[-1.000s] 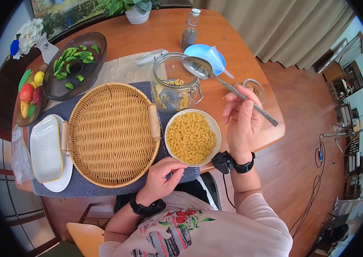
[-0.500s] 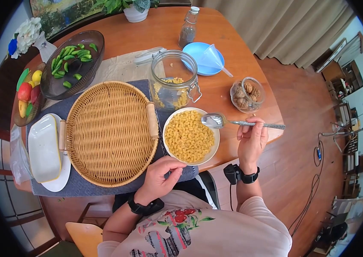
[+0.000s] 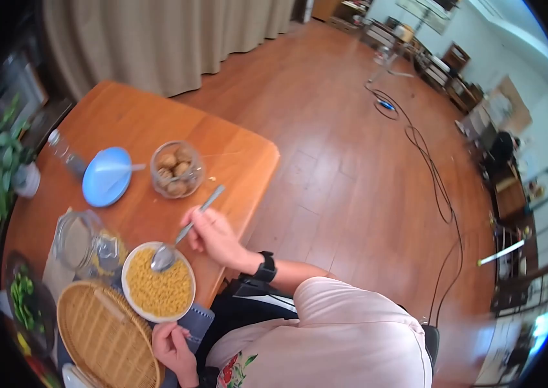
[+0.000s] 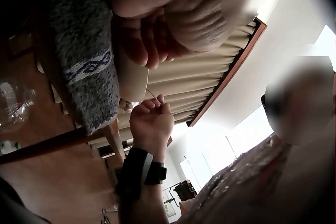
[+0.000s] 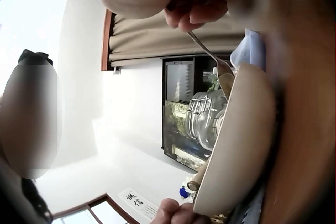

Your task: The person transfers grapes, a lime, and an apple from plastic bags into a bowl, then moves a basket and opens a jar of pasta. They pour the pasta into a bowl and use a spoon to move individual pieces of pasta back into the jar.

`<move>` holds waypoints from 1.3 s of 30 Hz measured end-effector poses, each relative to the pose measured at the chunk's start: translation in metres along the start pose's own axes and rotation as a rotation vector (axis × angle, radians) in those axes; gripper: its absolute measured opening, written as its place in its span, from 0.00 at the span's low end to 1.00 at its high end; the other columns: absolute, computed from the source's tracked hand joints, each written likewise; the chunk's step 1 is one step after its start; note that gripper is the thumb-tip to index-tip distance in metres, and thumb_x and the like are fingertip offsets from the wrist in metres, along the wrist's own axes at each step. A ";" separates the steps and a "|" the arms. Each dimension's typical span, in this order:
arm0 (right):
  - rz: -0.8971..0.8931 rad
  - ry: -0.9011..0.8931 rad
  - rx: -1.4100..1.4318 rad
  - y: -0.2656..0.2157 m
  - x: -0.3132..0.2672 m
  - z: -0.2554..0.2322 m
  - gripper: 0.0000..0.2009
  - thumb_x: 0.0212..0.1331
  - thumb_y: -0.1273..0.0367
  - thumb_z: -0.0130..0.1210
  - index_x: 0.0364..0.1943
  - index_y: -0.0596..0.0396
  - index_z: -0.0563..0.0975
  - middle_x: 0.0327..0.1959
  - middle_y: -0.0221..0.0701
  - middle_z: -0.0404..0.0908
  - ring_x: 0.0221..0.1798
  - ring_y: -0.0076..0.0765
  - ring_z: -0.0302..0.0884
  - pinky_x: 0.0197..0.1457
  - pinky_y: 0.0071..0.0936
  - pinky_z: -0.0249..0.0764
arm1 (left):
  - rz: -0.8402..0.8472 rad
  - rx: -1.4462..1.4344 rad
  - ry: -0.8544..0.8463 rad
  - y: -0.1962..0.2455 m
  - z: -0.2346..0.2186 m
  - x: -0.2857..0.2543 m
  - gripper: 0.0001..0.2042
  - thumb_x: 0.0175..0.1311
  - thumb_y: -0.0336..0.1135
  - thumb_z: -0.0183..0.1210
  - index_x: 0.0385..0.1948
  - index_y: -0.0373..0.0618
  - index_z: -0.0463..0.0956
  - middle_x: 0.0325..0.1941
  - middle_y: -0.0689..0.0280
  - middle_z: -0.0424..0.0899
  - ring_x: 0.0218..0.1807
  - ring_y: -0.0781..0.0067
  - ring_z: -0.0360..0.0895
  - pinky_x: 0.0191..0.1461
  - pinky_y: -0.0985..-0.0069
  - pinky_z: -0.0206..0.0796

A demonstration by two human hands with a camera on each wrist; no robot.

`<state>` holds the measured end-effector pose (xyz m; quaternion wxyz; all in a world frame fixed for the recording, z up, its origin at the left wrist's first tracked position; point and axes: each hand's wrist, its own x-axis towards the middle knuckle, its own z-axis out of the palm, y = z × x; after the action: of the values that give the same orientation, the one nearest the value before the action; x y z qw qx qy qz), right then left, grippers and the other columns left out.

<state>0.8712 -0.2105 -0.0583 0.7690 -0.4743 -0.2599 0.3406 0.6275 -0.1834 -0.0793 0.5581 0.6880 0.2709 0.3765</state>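
A white bowl (image 3: 191,304) filled with elbow macaroni (image 3: 161,291) stands near the table's front edge. My right hand (image 3: 214,240) pinches the handle of a metal spoon (image 3: 201,210). The spoon's head rests in the macaroni near the bowl's far rim, and its handle slants up to the right. At the near rim, my left hand (image 3: 173,348) has its fingers curled and its fingertips on the bowl's edge. From the right wrist, the bowl's pale side (image 5: 241,145) hides the macaroni, while the left fingers (image 5: 176,212) show at its rim.
A clip-top glass jar (image 3: 83,242) with some pasta stands beyond the bowl. A round wicker tray (image 3: 106,339) lies left of it. Farther back are a glass jar of walnuts (image 3: 177,169), a blue plate (image 3: 107,178) with a funnel, and a bottle (image 3: 65,152).
The head view has swung to the right. The right hand has brought the spoon down from above the bowl's right side into the macaroni. The left hand stays at the rim.
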 end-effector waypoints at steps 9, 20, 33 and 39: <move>-0.156 -0.037 -0.110 -0.019 -0.004 0.014 0.15 0.65 0.59 0.38 0.32 0.54 0.71 0.16 0.19 0.64 0.19 0.13 0.61 0.21 0.13 0.57 | 0.018 0.025 0.023 -0.005 -0.002 0.002 0.06 0.57 0.17 0.44 0.34 0.35 0.69 0.32 0.61 0.70 0.24 0.78 0.69 0.28 0.84 0.64; -0.184 -0.008 -0.163 -0.015 -0.002 0.005 0.16 0.66 0.60 0.37 0.34 0.58 0.71 0.14 0.23 0.67 0.18 0.15 0.62 0.22 0.13 0.59 | 0.072 -0.023 0.012 0.009 0.004 0.009 0.05 0.59 0.20 0.47 0.34 0.34 0.70 0.32 0.60 0.72 0.25 0.78 0.71 0.29 0.84 0.65; -0.355 0.026 -0.232 -0.021 -0.006 -0.005 0.14 0.67 0.63 0.36 0.36 0.60 0.69 0.18 0.27 0.66 0.21 0.21 0.64 0.24 0.17 0.61 | 0.071 -0.062 -0.022 0.009 0.002 0.011 0.06 0.56 0.18 0.50 0.34 0.34 0.73 0.32 0.60 0.74 0.28 0.78 0.73 0.30 0.84 0.67; -0.329 0.010 -0.276 -0.015 -0.006 -0.004 0.14 0.67 0.63 0.37 0.35 0.60 0.69 0.17 0.27 0.65 0.20 0.22 0.64 0.24 0.17 0.61 | 0.082 -0.022 0.013 0.006 0.002 0.011 0.07 0.54 0.20 0.54 0.34 0.38 0.75 0.29 0.62 0.77 0.26 0.77 0.74 0.30 0.83 0.65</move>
<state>0.8745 -0.2220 -0.0472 0.7433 -0.5280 -0.3743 0.1691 0.6350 -0.1774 -0.0712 0.5481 0.6899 0.2418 0.4065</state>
